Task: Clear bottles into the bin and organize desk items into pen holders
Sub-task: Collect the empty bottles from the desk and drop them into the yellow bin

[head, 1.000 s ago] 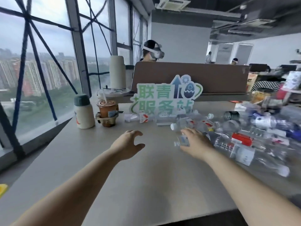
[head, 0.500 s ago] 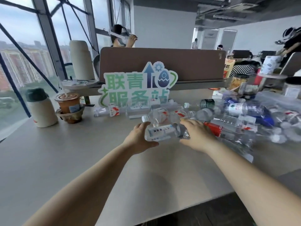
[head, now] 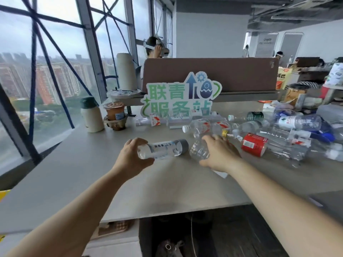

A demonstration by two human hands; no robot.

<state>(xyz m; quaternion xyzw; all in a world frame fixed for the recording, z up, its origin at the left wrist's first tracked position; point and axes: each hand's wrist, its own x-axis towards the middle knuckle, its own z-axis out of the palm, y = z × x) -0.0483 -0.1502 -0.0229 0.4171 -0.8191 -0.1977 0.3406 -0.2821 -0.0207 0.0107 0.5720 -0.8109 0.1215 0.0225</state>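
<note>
My left hand [head: 130,157] grips the base end of a clear bottle with a grey cap [head: 163,150], held sideways just above the desk [head: 78,164]. To its right, my right hand [head: 220,154] curls over a crumpled clear bottle [head: 197,152] at the near edge of a pile of empty plastic bottles [head: 282,134]. A red can [head: 253,146] lies just right of that hand. No bin or pen holder shows.
A green-and-white standing sign [head: 180,97] is at the desk's back, with a brown partition [head: 209,73] behind it. A cream thermos [head: 91,115] and an iced drink cup [head: 114,113] stand at the left. A person sits beyond the partition.
The grey-capped bottle, held between both hands half a second ago, is now in my left hand alone. My right hand has let go and moved onto a crumpled bottle in the pile.
</note>
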